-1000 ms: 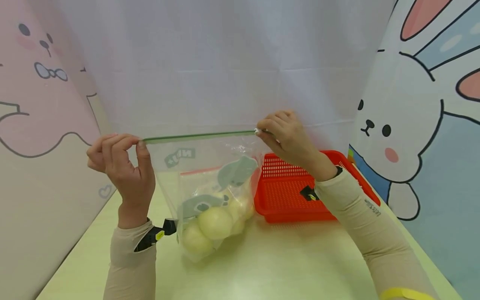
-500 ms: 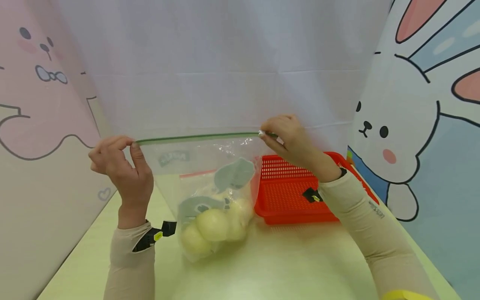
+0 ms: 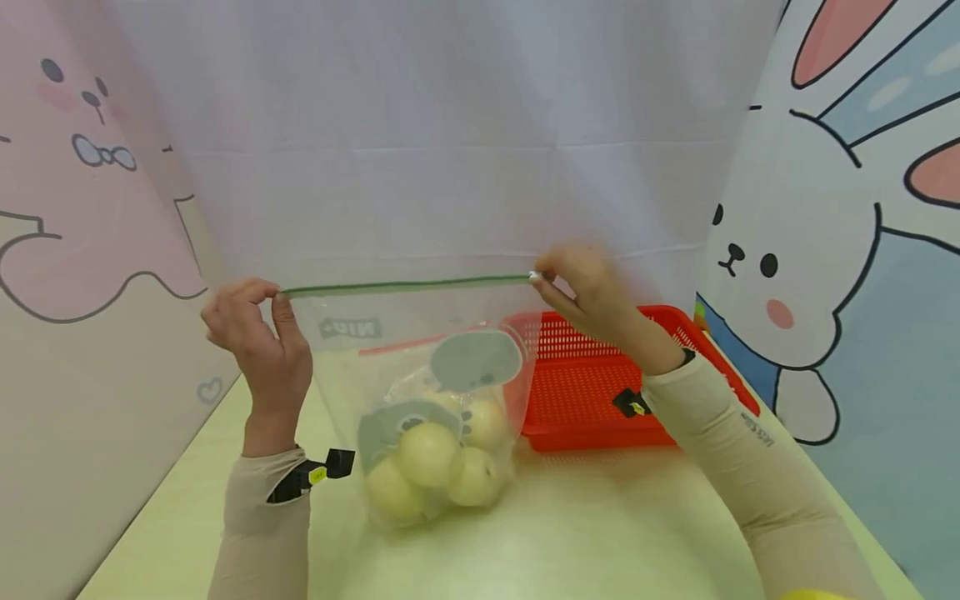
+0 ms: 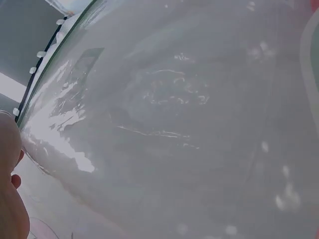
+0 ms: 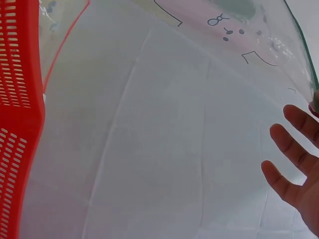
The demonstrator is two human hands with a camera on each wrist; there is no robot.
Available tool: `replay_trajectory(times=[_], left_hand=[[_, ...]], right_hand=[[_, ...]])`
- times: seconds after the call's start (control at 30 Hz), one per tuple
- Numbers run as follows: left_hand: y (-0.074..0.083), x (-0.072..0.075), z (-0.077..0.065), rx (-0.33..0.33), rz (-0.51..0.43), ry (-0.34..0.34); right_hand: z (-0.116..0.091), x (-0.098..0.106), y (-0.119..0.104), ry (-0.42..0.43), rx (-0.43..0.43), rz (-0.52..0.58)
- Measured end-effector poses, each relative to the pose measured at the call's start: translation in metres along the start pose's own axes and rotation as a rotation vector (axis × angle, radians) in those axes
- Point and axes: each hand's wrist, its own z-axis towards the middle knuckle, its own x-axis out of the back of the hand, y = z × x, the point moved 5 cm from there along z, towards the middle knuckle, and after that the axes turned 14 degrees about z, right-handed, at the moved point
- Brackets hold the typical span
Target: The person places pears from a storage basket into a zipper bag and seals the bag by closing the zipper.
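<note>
A large clear zip bag (image 3: 420,308) hangs upright from both hands, its green zip strip (image 3: 405,285) stretched nearly level. My left hand (image 3: 262,346) pinches the strip's left end between thumb and fingers. At the right end, my right hand (image 3: 592,292), a little blurred, pinches beside the white slider (image 3: 534,277); its other fingers (image 5: 291,147) spread out in the right wrist view. Through the clear film shows a smaller bag with a red zip strip (image 3: 405,343) and grey-green cartoon prints. Several round pale-yellow fruits (image 3: 429,454) lie low in the bags. Glossy film (image 4: 149,129) fills the left wrist view.
A red perforated basket (image 3: 585,435) stands on the pale table (image 3: 600,533), behind and right of the bag, under my right forearm. A white curtain (image 3: 450,100) closes the back, with cartoon-printed panels at both sides.
Both hands have come down slightly with the bag, and the right one has shifted right. The strip is straighter, the bag faces more squarely forward, and the fruits sit differently.
</note>
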Motion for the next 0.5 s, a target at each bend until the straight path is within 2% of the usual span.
replay_trajectory(times=[0.07,0.2,0.3,0.4,0.5], left_hand=[[-0.003,-0.002,-0.004,-0.003,-0.023,-0.026],[-0.007,-0.006,-0.009,-0.016,-0.062,-0.035],[-0.009,-0.007,-0.013,0.011,-0.095,-0.050],[-0.012,-0.008,-0.022,0.087,-0.211,-0.115],[-0.013,-0.010,-0.039,0.165,-0.385,-0.195]], right_hand=[[-0.006,-0.004,0.001,0.011,-0.020,0.035],[-0.016,-0.010,0.003,0.036,-0.068,0.093],[-0.020,-0.013,0.005,0.054,-0.104,0.142],[-0.022,-0.018,0.005,0.065,-0.159,0.217],[-0.028,-0.027,0.005,0.083,-0.241,0.318]])
